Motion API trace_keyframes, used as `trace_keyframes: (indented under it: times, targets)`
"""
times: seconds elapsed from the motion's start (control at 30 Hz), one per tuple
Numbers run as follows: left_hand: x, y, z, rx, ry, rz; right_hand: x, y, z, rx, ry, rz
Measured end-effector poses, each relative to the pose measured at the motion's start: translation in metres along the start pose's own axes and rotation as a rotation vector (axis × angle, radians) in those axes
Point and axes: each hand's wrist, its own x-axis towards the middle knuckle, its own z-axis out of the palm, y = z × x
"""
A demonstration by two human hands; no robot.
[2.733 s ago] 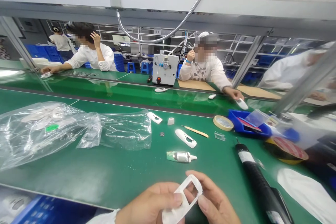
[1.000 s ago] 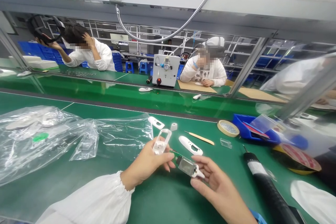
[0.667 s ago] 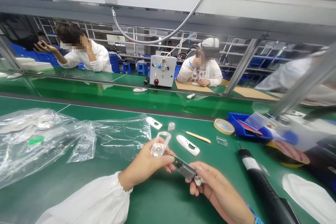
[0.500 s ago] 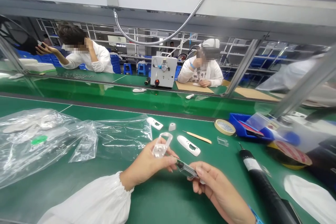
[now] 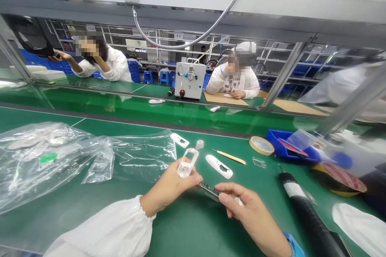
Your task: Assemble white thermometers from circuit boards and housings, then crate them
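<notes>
My left hand (image 5: 175, 182) is closed around a white plastic frame (image 5: 187, 163) with an oval opening, which sticks up between thumb and fingers. Its thumb and fingertips also meet one end of a small circuit board (image 5: 211, 191). At the other end, my right hand (image 5: 243, 202) pinches the board between thumb and fingers, and a bit of white shows behind its fingertips. Just beyond the hands lie a white housing shell (image 5: 219, 166) with a cut-out, a second white shell (image 5: 179, 140) and a small white cap (image 5: 199, 144).
A clear plastic bag (image 5: 99, 154) of white parts spreads at left. To the right are a thin wooden-handled tool (image 5: 230, 157), a tape roll (image 5: 261, 145), a blue bin (image 5: 283, 146) and a black electric screwdriver (image 5: 307, 209). Co-workers sit across the bench beside a white machine (image 5: 189, 82).
The circuit board is turned slightly, and my right hand's fingers have shifted along it. The view has moved a little. Across the bench, the person at left has brought a hand up to the face.
</notes>
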Motion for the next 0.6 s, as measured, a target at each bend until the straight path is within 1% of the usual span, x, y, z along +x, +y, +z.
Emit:
trace_keyframes:
  times: [0.17,0.23,0.33,0.4,0.47,0.6]
  targets:
    - [0.0007,-0.0016,-0.0031,0.009,0.004,-0.002,0.0018,-0.0001,-0.0005,-0.071,0.028,-0.012]
    - [0.0005,-0.0004,-0.006,0.078,-0.002,0.002,0.0025,0.0025,-0.0013,-0.104,0.042,-0.036]
    - [-0.0003,0.003,-0.0095,0.196,-0.049,0.024,0.0027,0.0048,-0.0031,-0.143,0.058,-0.056]
    - [-0.0006,0.0045,-0.0099,0.232,-0.088,0.035,0.0025,0.0044,-0.0044,-0.144,0.055,-0.049]
    - [-0.0001,0.0039,-0.0089,0.232,-0.09,0.032,0.0026,0.0035,-0.0056,-0.148,0.044,-0.041]
    - [0.0027,-0.0014,-0.0063,0.102,-0.022,-0.019,0.004,0.0052,-0.0073,-0.185,0.06,-0.073]
